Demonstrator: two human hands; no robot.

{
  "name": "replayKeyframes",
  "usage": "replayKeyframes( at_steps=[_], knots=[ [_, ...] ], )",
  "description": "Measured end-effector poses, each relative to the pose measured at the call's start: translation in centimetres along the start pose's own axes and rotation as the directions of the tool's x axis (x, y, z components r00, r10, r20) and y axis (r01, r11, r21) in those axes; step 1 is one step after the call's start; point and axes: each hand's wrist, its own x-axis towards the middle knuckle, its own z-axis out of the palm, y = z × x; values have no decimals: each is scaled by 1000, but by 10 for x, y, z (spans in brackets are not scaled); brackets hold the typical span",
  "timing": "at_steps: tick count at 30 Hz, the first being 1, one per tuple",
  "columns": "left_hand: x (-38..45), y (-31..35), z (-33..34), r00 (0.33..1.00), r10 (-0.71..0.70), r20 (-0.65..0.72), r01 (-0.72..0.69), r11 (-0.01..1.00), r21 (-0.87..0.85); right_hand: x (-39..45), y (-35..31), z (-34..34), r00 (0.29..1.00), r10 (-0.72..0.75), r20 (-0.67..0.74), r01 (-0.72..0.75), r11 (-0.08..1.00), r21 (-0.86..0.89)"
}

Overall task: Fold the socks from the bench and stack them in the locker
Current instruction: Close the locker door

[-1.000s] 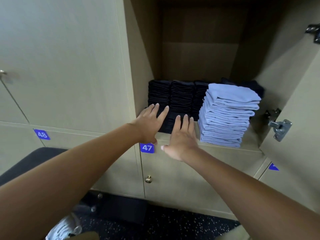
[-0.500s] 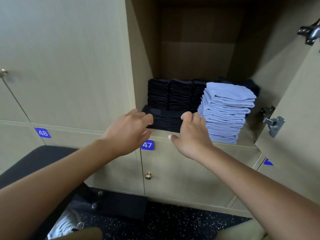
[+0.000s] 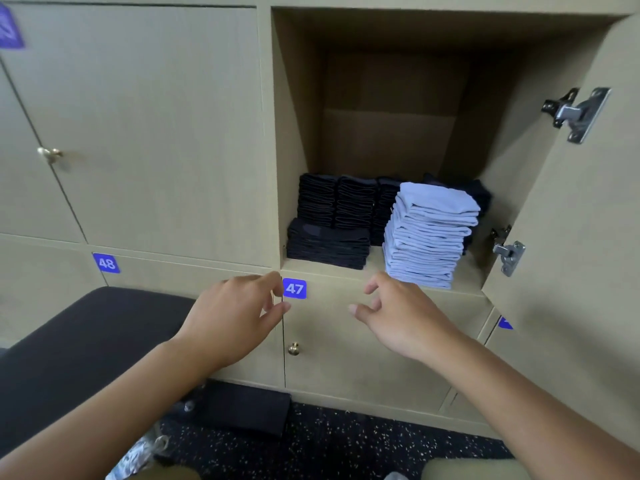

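Observation:
Inside the open locker [image 3: 388, 271] a low stack of folded black socks [image 3: 329, 245] lies at the front left. Taller black stacks [image 3: 337, 202] stand behind it. A tall stack of folded light-blue socks [image 3: 429, 233] stands at the front right. My left hand [image 3: 235, 317] hovers in front of the locker's lower edge, below and left of the black stack, fingers loosely curled and holding nothing. My right hand [image 3: 401, 313] hangs level with it, below the blue stack, also loosely curled and holding nothing. The black bench [image 3: 79, 341] lies at the lower left.
The locker door [image 3: 581, 209] stands open at the right with metal hinges [image 3: 509, 254]. Closed lockers with labels 48 [image 3: 106, 263] and 47 [image 3: 294, 288] surround the opening. A brass knob [image 3: 293, 348] sits below. A dark object [image 3: 242, 407] lies on the speckled floor.
Both hands have drawn back out of the locker from the front black sock stack, going from flat on it to loosely curled and free. The view has tilted up.

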Motion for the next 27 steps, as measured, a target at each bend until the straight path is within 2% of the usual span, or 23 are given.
replayKeyframes(
  at_steps=[4, 7, 14, 17, 22, 25, 27],
  knots=[
    [-21, 22, -4, 999, -19, 37, 20, 999, -36, -38, 7, -16, 998, -11, -57, 15, 998, 67],
    [-39, 42, -5, 998, -49, 45, 53, 994, -91, -76, 18, -29, 993, -30, -115, 52, 981, 189],
    [-91, 82, 12, 989, -111, 99, 131, 965, -226, -170, 50, -77, 914, -87, -396, 185, 958, 217],
    [-107, 98, 18, 988, -80, 132, 108, 969, -223, -214, 66, -95, 843, -119, -524, 223, 965, 140],
    [-119, 116, 22, 975, -10, 220, 71, 960, -270, -274, 93, -120, 716, -169, -678, 189, 981, -44],
    [-120, 127, 23, 971, 42, 234, 36, 946, -323, -297, 111, -130, 578, -237, -781, 165, 971, -173],
    [-122, 132, 25, 966, 74, 246, 16, 938, -346, -307, 117, -132, 485, -181, -855, 150, 981, -123]
  ],
)
